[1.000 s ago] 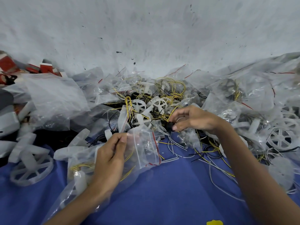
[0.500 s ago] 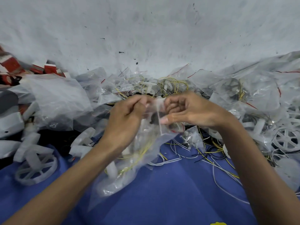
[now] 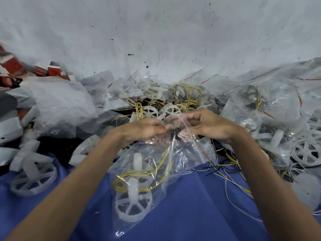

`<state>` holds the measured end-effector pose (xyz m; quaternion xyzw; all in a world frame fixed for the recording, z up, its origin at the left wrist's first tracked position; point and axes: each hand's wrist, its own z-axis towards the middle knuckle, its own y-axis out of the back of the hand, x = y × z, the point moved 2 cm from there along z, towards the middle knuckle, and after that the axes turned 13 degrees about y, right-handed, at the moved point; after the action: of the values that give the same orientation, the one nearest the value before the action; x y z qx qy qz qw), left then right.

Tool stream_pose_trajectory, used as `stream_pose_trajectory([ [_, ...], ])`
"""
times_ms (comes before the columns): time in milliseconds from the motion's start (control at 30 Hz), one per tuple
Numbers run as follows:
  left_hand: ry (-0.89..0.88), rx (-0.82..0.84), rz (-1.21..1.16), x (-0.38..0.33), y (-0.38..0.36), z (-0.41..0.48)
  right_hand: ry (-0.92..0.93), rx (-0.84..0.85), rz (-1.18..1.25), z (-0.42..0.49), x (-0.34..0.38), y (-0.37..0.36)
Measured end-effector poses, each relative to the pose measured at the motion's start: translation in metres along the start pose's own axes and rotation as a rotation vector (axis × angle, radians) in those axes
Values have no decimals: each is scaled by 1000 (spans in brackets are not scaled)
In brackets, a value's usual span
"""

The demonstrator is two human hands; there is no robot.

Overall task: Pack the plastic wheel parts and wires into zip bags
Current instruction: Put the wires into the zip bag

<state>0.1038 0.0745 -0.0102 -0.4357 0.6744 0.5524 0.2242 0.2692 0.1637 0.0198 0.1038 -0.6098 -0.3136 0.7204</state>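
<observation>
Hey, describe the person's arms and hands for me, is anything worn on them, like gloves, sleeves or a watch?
Nothing worn shows. The left hand and right hand are bare, with no gloves or rings visible. The left forearm and right forearm are uncovered to the frame's edge: no sleeves, watch or bracelet in view.
</observation>
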Motion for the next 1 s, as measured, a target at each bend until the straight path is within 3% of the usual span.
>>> stream_pose_trajectory([
  [267,-152,-234,-290,3,37,-6,106,-119,-106,10,4,-10],
  [533,-167,-211,-328,-9,29,-14,141,-84,-62,10,7,-13],
  [733,-176,-195,-269,-16,28,-21,-8,54,-88,8,5,-14],
  [1000,-169,-221,-319,-11,33,-16,-28,-108,-13,-5,19,4],
])
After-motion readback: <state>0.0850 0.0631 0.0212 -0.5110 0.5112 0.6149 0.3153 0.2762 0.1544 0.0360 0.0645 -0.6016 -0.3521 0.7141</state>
